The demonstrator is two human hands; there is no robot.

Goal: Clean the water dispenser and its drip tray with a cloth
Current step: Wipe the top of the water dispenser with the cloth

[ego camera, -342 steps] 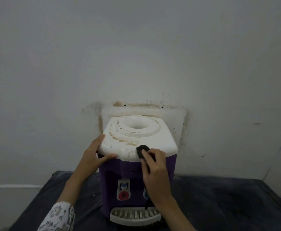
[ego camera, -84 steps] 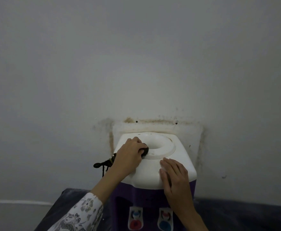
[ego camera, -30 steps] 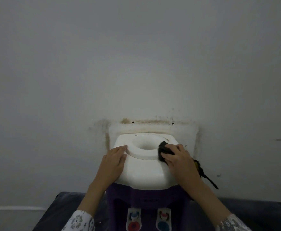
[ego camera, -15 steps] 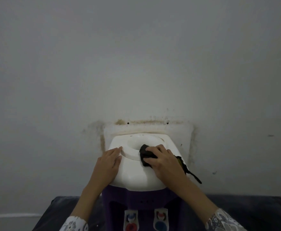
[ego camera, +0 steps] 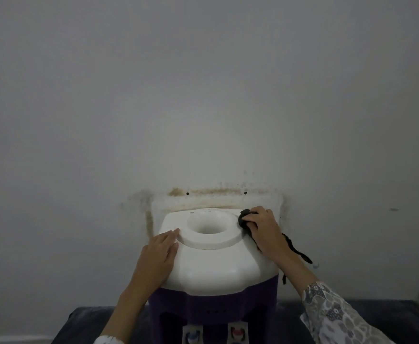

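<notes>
- Scrubbing at the far right corner of the white top, the right hand (ego camera: pixel 265 229) clutched a bunched black cloth (ego camera: pixel 245 218), fingers curled over it, with a ragged tail of it trailing down past the wrist on the right.
- The left hand (ego camera: pixel 160 254) lay flat and relaxed on the near left of the top, fingertips touching the raised ring around the bottle well, grasping nothing and seemingly steadying the unit.
- The water dispenser (ego camera: pixel 216 266) stood on a dark worktop (ego camera: pixel 402 316) close against the stained wall (ego camera: pixel 203 95); its drip tray was out of sight below the view.
- Risk, as I judged it: the dangling tail could snag or drag grime back over wiped plastic, and a hard push toward the far edge could shove the dispenser into the wall if the flat hand eased off.
- The tray and purple front looked not yet dealt with, so much of the job likely remained.
- Half a second earlier the cloth had been at the right side of the ring; now it sat farther back toward the right corner, while the left hand had barely shifted.
</notes>
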